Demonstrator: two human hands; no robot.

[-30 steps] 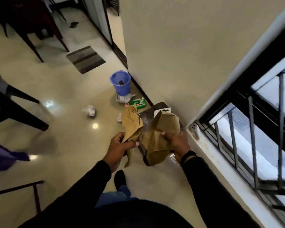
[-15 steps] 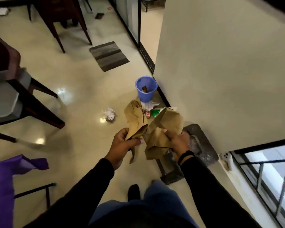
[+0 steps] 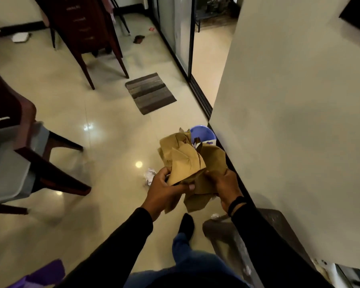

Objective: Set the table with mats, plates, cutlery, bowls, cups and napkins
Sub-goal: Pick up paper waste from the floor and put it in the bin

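1. The left hand (image 3: 164, 191) and right hand (image 3: 224, 185) both have their fingers curled round a crumpled bundle of brown napkins (image 3: 187, 163), held above the floor (image 3: 104, 142).
2. The bundle sits just this side of the blue bin (image 3: 202, 135), rising upward and away from the hands.
3. No table shows; carrying comes next, probably.
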